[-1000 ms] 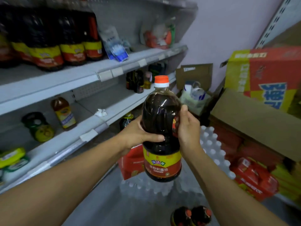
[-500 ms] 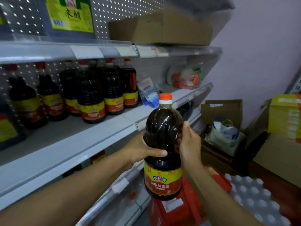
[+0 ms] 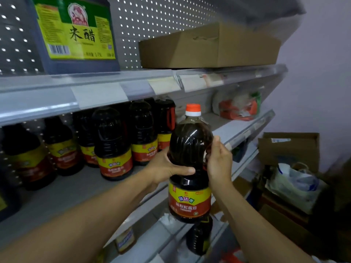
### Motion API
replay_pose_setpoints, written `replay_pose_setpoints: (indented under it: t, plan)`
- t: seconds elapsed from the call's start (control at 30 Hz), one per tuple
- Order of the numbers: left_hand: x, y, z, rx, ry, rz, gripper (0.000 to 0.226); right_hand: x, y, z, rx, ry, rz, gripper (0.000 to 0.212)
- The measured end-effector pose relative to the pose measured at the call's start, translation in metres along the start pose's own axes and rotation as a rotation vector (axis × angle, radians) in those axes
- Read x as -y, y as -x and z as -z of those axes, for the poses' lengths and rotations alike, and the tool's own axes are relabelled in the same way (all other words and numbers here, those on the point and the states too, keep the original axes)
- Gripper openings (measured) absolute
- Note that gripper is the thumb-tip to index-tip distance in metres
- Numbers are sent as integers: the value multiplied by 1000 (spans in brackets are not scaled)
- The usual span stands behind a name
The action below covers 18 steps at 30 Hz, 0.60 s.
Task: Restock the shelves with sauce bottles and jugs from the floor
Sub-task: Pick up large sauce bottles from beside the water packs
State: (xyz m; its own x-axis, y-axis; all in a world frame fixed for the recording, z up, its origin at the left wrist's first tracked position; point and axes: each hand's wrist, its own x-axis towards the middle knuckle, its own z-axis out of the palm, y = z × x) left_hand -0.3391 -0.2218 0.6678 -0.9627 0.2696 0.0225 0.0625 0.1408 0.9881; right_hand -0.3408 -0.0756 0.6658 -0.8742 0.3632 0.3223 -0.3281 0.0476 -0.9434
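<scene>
Standing half cut off at the upper left, a vinegar jug [image 3: 76, 35] loses its top to the frame edge. Below it, a row of dark sauce bottles [image 3: 114, 145] fills the middle shelf [image 3: 57, 190], their caps hidden behind the shelf edge above and their labels blurred toward the left. The left hand [image 3: 165, 168] wraps the held soy sauce bottle [image 3: 190, 164] at its waist, thumb across the front, the other fingers hidden behind it. The bottle is upright, in the air in front of the shelf lip. Right of it, the right hand [image 3: 218, 162] grips the shoulder, fingertips curled out of sight. Beyond those fingers a blurred plastic bag [image 3: 237, 105] lies on the shelf, and a cardboard box [image 3: 209, 46] sits above.
</scene>
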Motion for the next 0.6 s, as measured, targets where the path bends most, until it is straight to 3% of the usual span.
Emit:
replay_pose_setpoints:
  t: [0.17,0.3,0.43,0.6]
  plan:
    - [-1,-52,15,-144,-7,53,93,-20,-60,-27,63,-32,-36,45]
    - [-6,-92,25,-167,38,68,77,-32,-108,-49,83,-56,-29,41]
    - [-8,-124,34,-164,84,94,104,-38,-143,-68,123,-68,-37,42]
    - [5,-147,36,-306,82,32,96,-64,-174,-87,163,-64,-77,41]
